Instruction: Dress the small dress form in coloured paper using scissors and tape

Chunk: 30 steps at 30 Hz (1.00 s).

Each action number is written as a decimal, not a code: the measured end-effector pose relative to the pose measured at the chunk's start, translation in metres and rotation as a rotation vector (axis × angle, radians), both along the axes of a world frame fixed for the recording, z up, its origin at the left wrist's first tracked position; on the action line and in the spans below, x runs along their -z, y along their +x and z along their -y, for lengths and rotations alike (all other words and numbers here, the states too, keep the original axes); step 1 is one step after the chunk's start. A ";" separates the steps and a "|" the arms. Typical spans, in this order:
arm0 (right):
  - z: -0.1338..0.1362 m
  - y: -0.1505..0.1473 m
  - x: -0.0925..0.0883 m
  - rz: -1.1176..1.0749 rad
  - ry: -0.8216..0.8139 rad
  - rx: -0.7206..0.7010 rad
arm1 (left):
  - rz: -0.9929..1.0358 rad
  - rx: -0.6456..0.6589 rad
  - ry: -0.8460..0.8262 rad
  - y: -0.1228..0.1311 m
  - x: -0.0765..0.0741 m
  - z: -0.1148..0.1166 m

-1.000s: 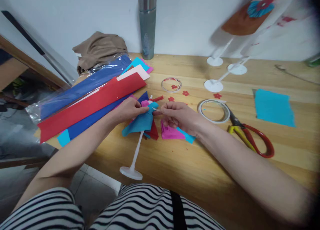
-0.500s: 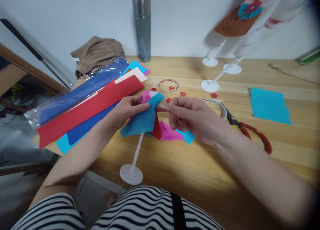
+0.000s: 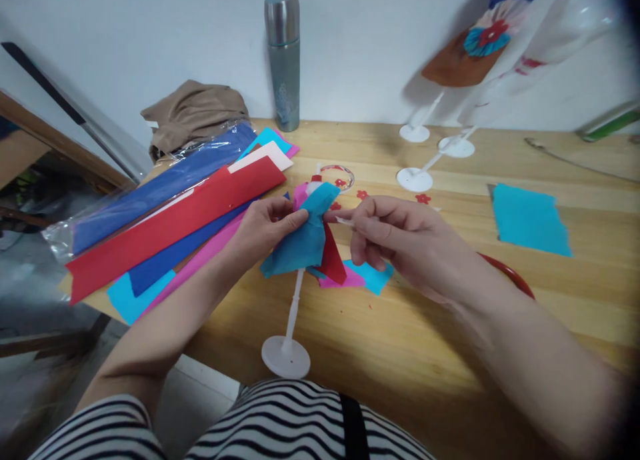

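Note:
My left hand [image 3: 265, 225] pinches the layered paper dress [image 3: 305, 237], blue over red and pink, on a small figure with a white stem and round base [image 3: 286, 355]. The figure is held just above the wooden table [image 3: 380, 340]. My right hand [image 3: 400, 237] is closed in a pinch at the dress's right side, holding a thin pale strip [image 3: 345, 220] that touches the blue paper. Pink and blue paper scraps [image 3: 367, 278] lie under my right hand.
Long red, blue and pink paper sheets [image 3: 175, 217] lie at left beside a brown cloth [image 3: 195, 110]. A metal flask [image 3: 283, 60] stands at the back. Dressed figures on white stands [image 3: 453, 67] lean at back right. A blue paper piece [image 3: 529, 220], red scissor handle [image 3: 510, 273] and small red flowers [image 3: 361, 195] are nearby.
Both hands lifted the figure and shifted it right and nearer to me. The right hand now covers the tape ring and most of the scissors.

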State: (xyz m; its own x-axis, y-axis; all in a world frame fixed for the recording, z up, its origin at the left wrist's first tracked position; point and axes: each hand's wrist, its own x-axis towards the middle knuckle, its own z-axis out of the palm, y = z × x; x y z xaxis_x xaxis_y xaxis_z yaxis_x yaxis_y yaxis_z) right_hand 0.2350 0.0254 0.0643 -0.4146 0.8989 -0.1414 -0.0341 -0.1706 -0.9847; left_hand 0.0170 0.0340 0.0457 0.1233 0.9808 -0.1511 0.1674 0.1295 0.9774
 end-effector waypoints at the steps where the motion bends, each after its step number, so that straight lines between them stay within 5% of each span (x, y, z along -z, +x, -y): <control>1: 0.000 0.000 0.000 -0.007 0.006 0.001 | -0.015 0.001 0.000 0.000 0.000 0.000; 19: 0.001 -0.002 0.005 0.076 -0.024 -0.050 | 0.324 0.176 -0.413 -0.009 0.017 0.008; 30: -0.004 -0.006 0.003 0.287 0.218 -0.003 | 0.462 0.121 -0.443 0.002 0.030 0.012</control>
State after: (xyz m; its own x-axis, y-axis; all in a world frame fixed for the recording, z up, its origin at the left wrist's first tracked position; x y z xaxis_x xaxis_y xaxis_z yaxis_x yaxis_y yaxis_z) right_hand 0.2292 0.0297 0.0609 -0.3890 0.9195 -0.0575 0.2491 0.0448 -0.9674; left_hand 0.0185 0.0217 0.0160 0.3784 0.8126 -0.4433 -0.2181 0.5437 0.8104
